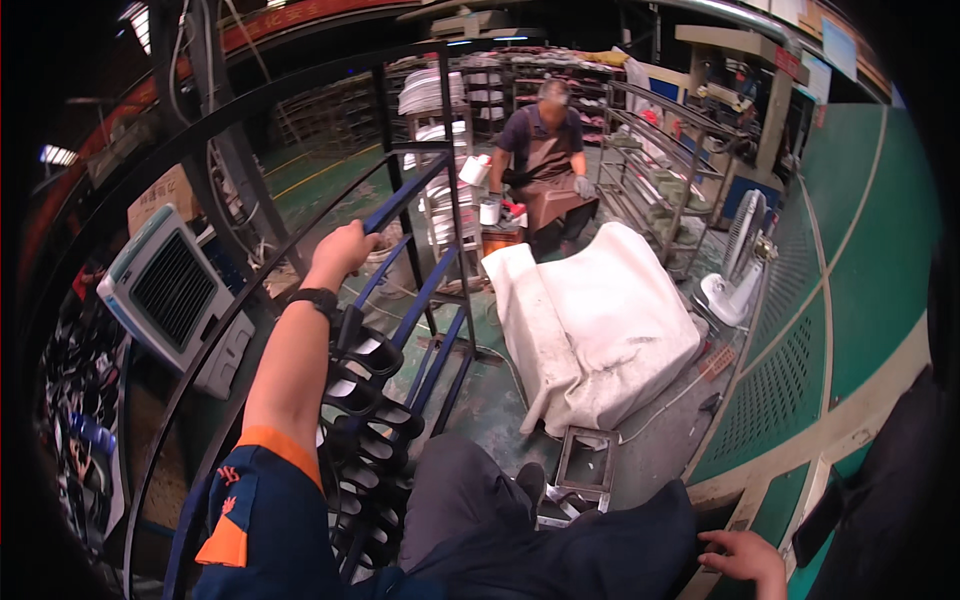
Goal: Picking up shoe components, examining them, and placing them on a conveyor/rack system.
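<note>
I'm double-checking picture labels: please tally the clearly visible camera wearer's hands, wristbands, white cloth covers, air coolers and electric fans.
Left hand and right hand: 2
Dark wristband: 1
White cloth cover: 1
Air cooler: 1
Electric fan: 1
Total: 6

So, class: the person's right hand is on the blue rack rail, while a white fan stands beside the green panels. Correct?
Not quite: the head view shows the left hand on the blue rack rail; the white fan does stand beside the green panels.

Tall black-framed metal rack (408,194), blue rails (427,297), standing upright, left of centre
</note>
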`<state>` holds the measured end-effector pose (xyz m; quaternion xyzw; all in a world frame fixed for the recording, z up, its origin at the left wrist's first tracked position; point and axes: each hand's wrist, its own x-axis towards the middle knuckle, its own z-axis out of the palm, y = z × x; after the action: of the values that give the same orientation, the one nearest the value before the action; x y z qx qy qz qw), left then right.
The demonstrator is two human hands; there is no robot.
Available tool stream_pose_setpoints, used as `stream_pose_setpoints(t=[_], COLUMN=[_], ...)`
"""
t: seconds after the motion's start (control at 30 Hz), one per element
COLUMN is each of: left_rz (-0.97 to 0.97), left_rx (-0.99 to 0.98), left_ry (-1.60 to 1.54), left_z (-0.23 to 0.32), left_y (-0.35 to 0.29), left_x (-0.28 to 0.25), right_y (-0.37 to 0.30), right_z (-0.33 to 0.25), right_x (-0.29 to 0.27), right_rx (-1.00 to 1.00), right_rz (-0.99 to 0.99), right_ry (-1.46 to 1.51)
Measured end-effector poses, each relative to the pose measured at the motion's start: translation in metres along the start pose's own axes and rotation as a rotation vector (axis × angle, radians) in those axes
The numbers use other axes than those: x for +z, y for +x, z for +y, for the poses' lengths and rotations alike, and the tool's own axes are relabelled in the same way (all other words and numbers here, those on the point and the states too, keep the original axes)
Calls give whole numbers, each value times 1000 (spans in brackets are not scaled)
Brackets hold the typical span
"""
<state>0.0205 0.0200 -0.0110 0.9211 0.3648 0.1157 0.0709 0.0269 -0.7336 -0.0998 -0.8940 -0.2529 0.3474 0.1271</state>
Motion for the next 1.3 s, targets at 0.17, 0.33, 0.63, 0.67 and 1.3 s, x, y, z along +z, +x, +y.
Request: stream_pose_setpoints(t=[0.17, 0.33, 0.63, 0.67, 1.3], left_rz=[72, 3, -13, -16, -8], left_rx=[40, 53, 65, 44, 78], left_ry=[33, -78, -184, -196, -287], left_z=[-24, -3, -16, -12, -38], left_y=[16, 11, 22, 21, 48], left_x=[9, 8, 15, 15, 27], right_y=[1, -5, -3, -4, 0], right_z=[3, -5, 5, 5, 13], right_x=[-2, -7, -3, -3, 2], right_rx=[-44, 2, 5, 10, 5], right_rz=[-6, -35, -46, -47, -55], right_ry=[7, -21, -64, -54, 0])
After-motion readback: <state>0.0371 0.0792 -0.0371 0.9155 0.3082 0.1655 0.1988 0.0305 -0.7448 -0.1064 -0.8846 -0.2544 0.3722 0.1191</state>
